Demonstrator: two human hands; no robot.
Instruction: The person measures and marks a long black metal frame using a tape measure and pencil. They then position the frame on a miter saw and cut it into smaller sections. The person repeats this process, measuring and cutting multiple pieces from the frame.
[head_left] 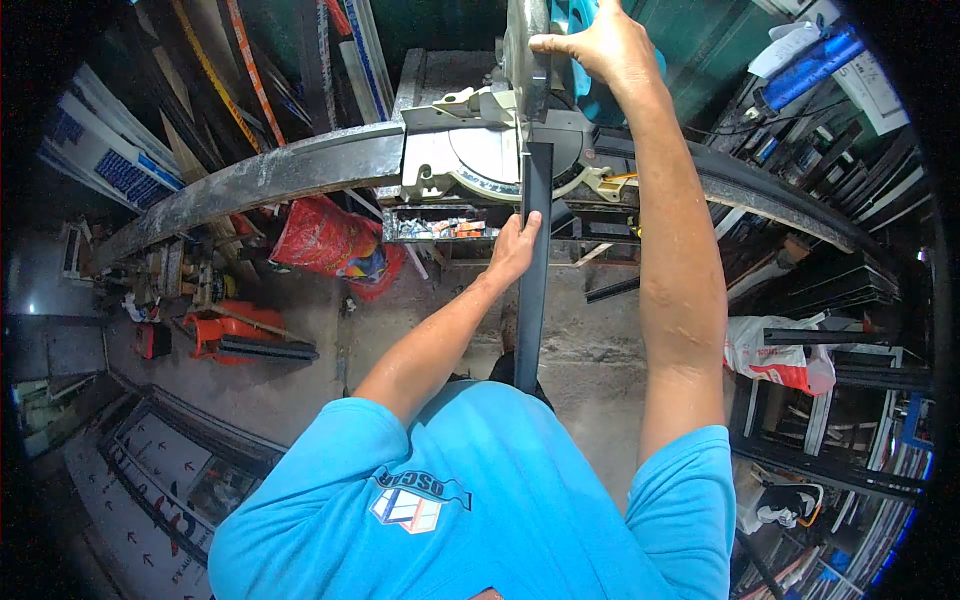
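A long dark metal profile (537,270) runs from near my body up to the miter saw (480,160), its far end at the saw's base by the blade. My left hand (515,248) is closed around the profile just in front of the saw, thumb on top. At the top edge my right hand (605,48) grips the saw's raised head, between the grey blade guard (527,75) and the teal motor housing (590,95). My right thumb reaches across to the guard. The other fingers are partly cut off by the picture's edge.
Dark support rails (290,170) extend from both sides of the saw. Below it sits an open tray (440,226) of small parts. A red sack (325,245) and an orange container (225,330) stand left. Profiles lean behind; a rack with a white-red bag (780,350) is right.
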